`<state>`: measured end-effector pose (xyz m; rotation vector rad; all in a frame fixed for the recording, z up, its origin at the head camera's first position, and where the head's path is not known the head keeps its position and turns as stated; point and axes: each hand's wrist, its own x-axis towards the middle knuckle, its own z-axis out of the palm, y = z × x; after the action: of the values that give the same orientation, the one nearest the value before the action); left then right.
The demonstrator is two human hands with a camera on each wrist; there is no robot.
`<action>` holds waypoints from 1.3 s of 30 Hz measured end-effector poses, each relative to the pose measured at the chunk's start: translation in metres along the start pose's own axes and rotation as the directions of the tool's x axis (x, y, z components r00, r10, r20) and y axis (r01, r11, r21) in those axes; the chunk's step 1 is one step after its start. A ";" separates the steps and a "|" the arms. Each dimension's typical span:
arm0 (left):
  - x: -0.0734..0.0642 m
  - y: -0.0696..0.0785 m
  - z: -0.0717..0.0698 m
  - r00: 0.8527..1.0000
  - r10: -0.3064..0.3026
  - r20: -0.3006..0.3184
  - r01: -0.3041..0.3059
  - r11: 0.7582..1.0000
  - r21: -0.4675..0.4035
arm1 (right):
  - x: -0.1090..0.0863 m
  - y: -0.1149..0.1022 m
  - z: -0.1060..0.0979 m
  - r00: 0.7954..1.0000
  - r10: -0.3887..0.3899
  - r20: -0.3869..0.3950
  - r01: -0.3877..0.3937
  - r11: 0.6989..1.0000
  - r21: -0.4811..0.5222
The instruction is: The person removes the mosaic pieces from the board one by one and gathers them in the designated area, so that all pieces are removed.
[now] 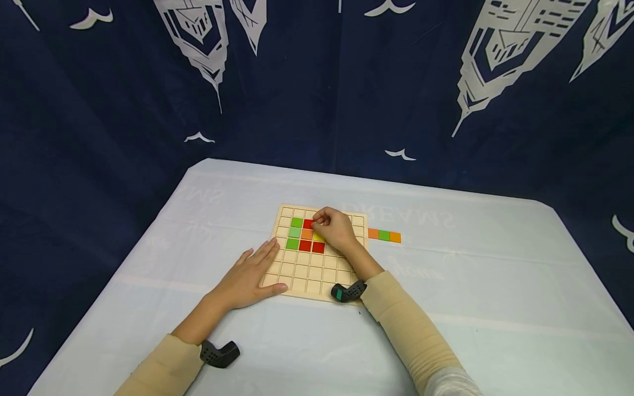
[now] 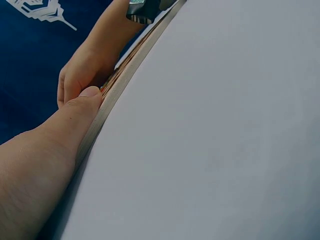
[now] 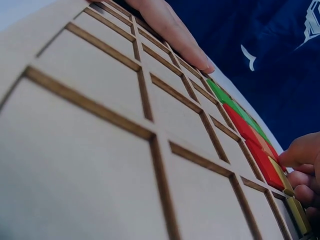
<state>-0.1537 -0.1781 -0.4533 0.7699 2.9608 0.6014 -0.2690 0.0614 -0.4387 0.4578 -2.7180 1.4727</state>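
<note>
A pale wooden grid board [image 1: 301, 271] lies on the white table. My left hand [image 1: 250, 278] rests flat over its left edge, fingers spread and thumb at the front corner. My right hand [image 1: 334, 228] is over the board's upper middle, thumb and forefinger bent together beside a red tile [image 1: 308, 224]. Whether a tile sits between those fingertips is hidden. Inlaid nearby are green tiles [image 1: 292, 243], a light green tile [image 1: 294, 232], an orange tile [image 1: 307, 234], a partly covered yellow tile [image 1: 318, 238] and more red tiles [image 1: 318, 247]. In the right wrist view, the right fingers [image 3: 295, 155] are close to yellow pieces [image 3: 298, 215].
Right of the board, an orange tile [image 1: 373, 233], a green tile [image 1: 384, 235] and a yellow-orange tile [image 1: 395, 237] lie in a row. Behind the white table [image 1: 495, 264] hangs a dark blue curtain [image 1: 337, 110] with white prints. Each wrist wears a black device [image 1: 220, 355].
</note>
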 end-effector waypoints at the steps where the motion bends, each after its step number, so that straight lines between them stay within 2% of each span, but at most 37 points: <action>1: 0.000 0.000 0.000 1.000 0.002 0.000 -0.002 1.000 -0.003 | 0.000 0.000 0.000 1.000 -0.001 0.002 0.001 1.000 -0.007; 10: -0.001 0.001 -0.002 1.000 -0.006 0.008 0.006 1.000 -0.010 | 0.000 0.001 0.001 1.000 -0.006 0.007 0.006 0.997 -0.080; 15: -0.002 0.002 -0.003 1.000 -0.007 0.008 0.007 1.000 -0.008 | 0.001 0.001 0.001 1.000 0.002 0.020 0.000 0.996 -0.087; 21: -0.003 0.002 -0.002 1.000 -0.009 0.006 0.009 1.000 -0.008 | 0.000 0.001 0.002 1.000 -0.001 0.017 0.002 0.998 -0.056; 30: -0.003 -0.001 -0.001 1.000 -0.004 -0.003 0.004 1.000 -0.006 | -0.001 0.002 0.002 0.999 -0.030 -0.034 0.033 0.997 0.067; 39: -0.001 0.001 -0.003 1.000 -0.005 0.006 0.005 1.000 -0.012 | -0.001 0.005 0.002 0.998 -0.021 -0.062 0.028 0.994 0.106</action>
<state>-0.1527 -0.1788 -0.4505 0.7622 2.9498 0.6145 -0.2686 0.0629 -0.4436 0.4403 -2.5878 1.6047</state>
